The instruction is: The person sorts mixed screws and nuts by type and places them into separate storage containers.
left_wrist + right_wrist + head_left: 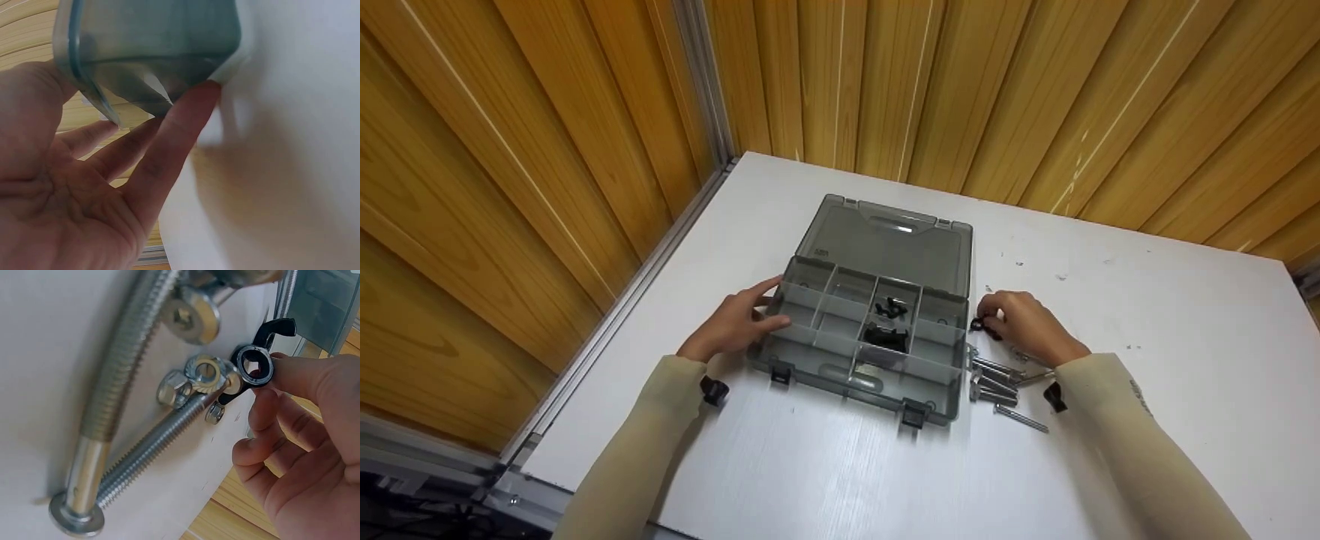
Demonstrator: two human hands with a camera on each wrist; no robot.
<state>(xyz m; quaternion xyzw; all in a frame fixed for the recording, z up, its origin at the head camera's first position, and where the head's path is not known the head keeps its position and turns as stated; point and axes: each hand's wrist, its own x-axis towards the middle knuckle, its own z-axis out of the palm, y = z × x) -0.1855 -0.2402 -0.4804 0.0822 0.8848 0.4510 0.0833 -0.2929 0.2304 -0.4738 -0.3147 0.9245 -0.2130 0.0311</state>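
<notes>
A smoky grey compartment box (799, 352) lies on the white table with its lid (885, 244) folded back. My left hand (735, 322) grips its left end, thumb over the rim and fingers against the outside wall. In the left wrist view one fingertip touches the box's lower corner. To the right of the box, my right hand (1027, 322) pinches a black wing nut (278, 328) between thumb and fingers. Small black winged pieces (891, 308) sit in one compartment, and larger black parts (886, 341) lie just in front of them.
Several metal bolts (996, 390) lie beside the box's right side, with one separate bolt (1021, 418) nearer the front. Metal nuts (175, 389) rest among them. Slatted wooden walls (885, 90) stand behind and to the left of the table (810, 465).
</notes>
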